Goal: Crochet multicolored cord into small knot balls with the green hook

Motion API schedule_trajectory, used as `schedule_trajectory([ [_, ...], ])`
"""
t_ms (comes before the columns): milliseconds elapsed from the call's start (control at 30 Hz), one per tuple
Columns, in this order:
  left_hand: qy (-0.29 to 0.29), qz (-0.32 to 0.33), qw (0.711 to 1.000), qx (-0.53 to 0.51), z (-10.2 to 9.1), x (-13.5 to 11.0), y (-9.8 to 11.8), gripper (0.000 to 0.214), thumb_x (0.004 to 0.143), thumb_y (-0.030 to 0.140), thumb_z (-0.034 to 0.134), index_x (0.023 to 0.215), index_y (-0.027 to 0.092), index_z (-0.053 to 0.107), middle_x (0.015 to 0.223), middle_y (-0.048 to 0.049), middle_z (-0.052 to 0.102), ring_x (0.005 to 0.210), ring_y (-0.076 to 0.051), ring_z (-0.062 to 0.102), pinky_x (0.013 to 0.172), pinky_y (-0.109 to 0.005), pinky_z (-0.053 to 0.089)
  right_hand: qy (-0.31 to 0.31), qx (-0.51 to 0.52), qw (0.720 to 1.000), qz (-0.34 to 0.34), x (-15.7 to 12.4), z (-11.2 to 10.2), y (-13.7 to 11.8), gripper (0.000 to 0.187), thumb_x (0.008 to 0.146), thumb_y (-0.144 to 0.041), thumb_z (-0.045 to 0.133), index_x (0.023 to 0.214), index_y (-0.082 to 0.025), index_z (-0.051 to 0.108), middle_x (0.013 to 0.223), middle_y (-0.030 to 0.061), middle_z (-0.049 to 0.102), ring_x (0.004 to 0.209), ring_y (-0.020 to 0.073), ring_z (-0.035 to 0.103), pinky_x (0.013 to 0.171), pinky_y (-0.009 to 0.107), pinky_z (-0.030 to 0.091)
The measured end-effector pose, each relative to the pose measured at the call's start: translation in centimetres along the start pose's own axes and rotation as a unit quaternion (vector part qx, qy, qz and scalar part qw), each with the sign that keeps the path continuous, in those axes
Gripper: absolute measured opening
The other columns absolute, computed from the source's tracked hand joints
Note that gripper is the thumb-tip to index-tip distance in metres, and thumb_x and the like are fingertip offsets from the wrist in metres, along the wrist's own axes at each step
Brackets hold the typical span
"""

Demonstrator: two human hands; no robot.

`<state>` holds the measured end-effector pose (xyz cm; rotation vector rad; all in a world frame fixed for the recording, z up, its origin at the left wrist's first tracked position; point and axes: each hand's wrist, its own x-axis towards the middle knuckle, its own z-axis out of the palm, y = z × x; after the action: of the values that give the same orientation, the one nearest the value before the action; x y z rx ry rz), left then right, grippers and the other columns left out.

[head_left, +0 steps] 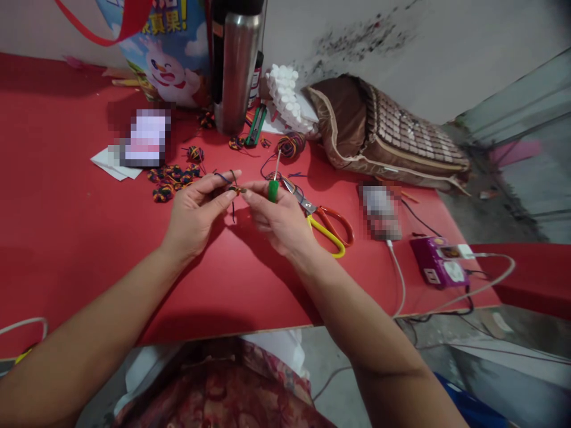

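Note:
My left hand [196, 211] pinches a small multicoloured crochet piece [238, 190] between thumb and fingers, with dark yarn running over the index finger. A loose yarn tail [233, 213] hangs below the piece. Closed beside it, my right hand [281, 217] grips a green-handled crochet hook [273, 190], its metal shaft pointing away from me. The right fingertips also touch the piece's edge. Beyond the hook lies a ball of variegated yarn [291, 145]. Scissors [328, 223] with red and yellow handles rest just right of my right hand.
Several crocheted pieces [172, 178] lie left of my hands, near a blurred phone [147, 138] on paper. A steel thermos [238, 71], green utility knife [256, 125] and brown cushion [383, 128] stand or lie behind. A cabled device [381, 211] and purple power socket [439, 261] are right.

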<state>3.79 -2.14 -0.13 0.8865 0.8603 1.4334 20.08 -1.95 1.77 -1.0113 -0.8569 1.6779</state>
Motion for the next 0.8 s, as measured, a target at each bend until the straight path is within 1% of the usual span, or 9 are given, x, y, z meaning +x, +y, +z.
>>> schedule_trajectory([
  [100, 0.034, -0.030, 0.998, -0.036, 0.3, 0.3, 0.4, 0.034, 0.074, 0.006, 0.086, 0.102, 0.022, 0.095, 0.070, 0.0025, 0.058, 0.054, -0.006, 0.036, 0.046, -0.019, 0.032, 0.029, -0.052, 0.998, -0.031, 0.0, -1.0, -0.8, 0.040, 0.091, -0.037, 0.089, 0.123, -0.027, 0.066, 0.075, -0.0092, 0.064, 0.049, 0.0035, 0.034, 0.044, 0.018, 0.021],
  [200, 0.058, -0.048, 0.996, -0.044, 0.1, 0.7, 0.6, 0.029, 0.074, 0.007, 0.085, 0.099, 0.019, 0.093, 0.066, 0.0039, 0.054, 0.052, -0.007, 0.037, 0.044, -0.021, 0.032, 0.021, -0.084, 0.993, -0.076, -0.2, -1.7, -1.7, 0.066, 0.095, -0.025, 0.079, 0.154, -0.042, 0.054, 0.085, -0.0082, 0.072, 0.050, 0.0080, 0.046, 0.046, 0.021, 0.035],
  [267, 0.060, -0.065, 0.995, -0.050, -0.2, 1.0, 0.6, 0.027, 0.074, 0.007, 0.086, 0.098, 0.018, 0.092, 0.064, 0.0047, 0.053, 0.052, -0.007, 0.036, 0.044, -0.022, 0.031, -0.006, -0.094, 0.992, -0.085, -0.4, -1.9, -2.4, 0.059, 0.094, -0.027, 0.078, 0.150, -0.039, 0.061, 0.085, -0.0063, 0.076, 0.051, 0.0104, 0.056, 0.048, 0.024, 0.044],
  [367, 0.039, -0.075, 0.995, -0.047, -0.9, 1.2, 0.4, 0.030, 0.075, 0.008, 0.088, 0.103, 0.018, 0.089, 0.064, 0.0054, 0.052, 0.053, -0.008, 0.036, 0.046, -0.023, 0.030, -0.065, -0.072, 0.994, -0.056, -0.8, -2.4, -3.6, 0.034, 0.086, -0.038, 0.085, 0.115, -0.024, 0.076, 0.081, 0.0017, 0.080, 0.061, 0.0179, 0.072, 0.054, 0.029, 0.056],
  [433, 0.025, -0.068, 0.997, -0.034, -1.1, 1.3, 0.2, 0.033, 0.075, 0.009, 0.088, 0.107, 0.019, 0.088, 0.067, 0.0051, 0.055, 0.055, -0.008, 0.039, 0.049, -0.023, 0.033, -0.089, -0.042, 0.994, -0.045, -1.0, -2.8, -4.4, 0.050, 0.078, -0.052, 0.093, 0.117, -0.024, 0.077, 0.104, 0.0096, 0.087, 0.089, 0.0264, 0.084, 0.067, 0.035, 0.066],
  [467, 0.023, -0.063, 0.997, -0.027, -1.1, 1.3, 0.2, 0.034, 0.075, 0.010, 0.087, 0.108, 0.018, 0.087, 0.070, 0.0044, 0.058, 0.056, -0.008, 0.042, 0.050, -0.023, 0.035, -0.096, -0.031, 0.994, -0.050, -1.0, -3.0, -4.6, 0.061, 0.074, -0.060, 0.096, 0.121, -0.026, 0.077, 0.123, 0.0129, 0.086, 0.107, 0.0301, 0.084, 0.074, 0.038, 0.069],
  [533, 0.029, -0.050, 0.998, -0.013, -1.1, 1.2, 0.1, 0.035, 0.074, 0.010, 0.087, 0.108, 0.018, 0.086, 0.075, 0.0027, 0.063, 0.057, -0.008, 0.045, 0.052, -0.023, 0.038, -0.110, -0.021, 0.991, -0.071, -1.0, -3.4, -4.7, 0.077, 0.061, -0.069, 0.102, 0.123, -0.031, 0.077, 0.144, 0.0128, 0.081, 0.121, 0.0325, 0.082, 0.076, 0.039, 0.070],
  [667, 0.042, -0.038, 0.998, -0.008, -1.0, 1.2, 0.1, 0.033, 0.075, 0.008, 0.085, 0.107, 0.019, 0.087, 0.079, 0.0011, 0.065, 0.056, -0.008, 0.046, 0.049, -0.024, 0.036, -0.098, -0.016, 0.990, -0.098, -0.7, -3.8, -4.0, 0.067, 0.063, -0.053, 0.108, 0.119, -0.033, 0.077, 0.140, 0.0091, 0.082, 0.104, 0.0256, 0.084, 0.079, 0.037, 0.069],
  [800, 0.028, -0.067, 0.997, -0.033, -1.2, 1.2, 0.3, 0.031, 0.077, 0.008, 0.087, 0.105, 0.021, 0.087, 0.075, 0.0024, 0.060, 0.056, -0.008, 0.043, 0.049, -0.024, 0.038, -0.163, 0.015, 0.983, -0.079, -0.7, -3.7, -3.7, 0.082, 0.063, -0.071, 0.103, 0.129, -0.033, 0.075, 0.151, 0.0132, 0.076, 0.109, 0.0286, 0.085, 0.070, 0.037, 0.067],
])
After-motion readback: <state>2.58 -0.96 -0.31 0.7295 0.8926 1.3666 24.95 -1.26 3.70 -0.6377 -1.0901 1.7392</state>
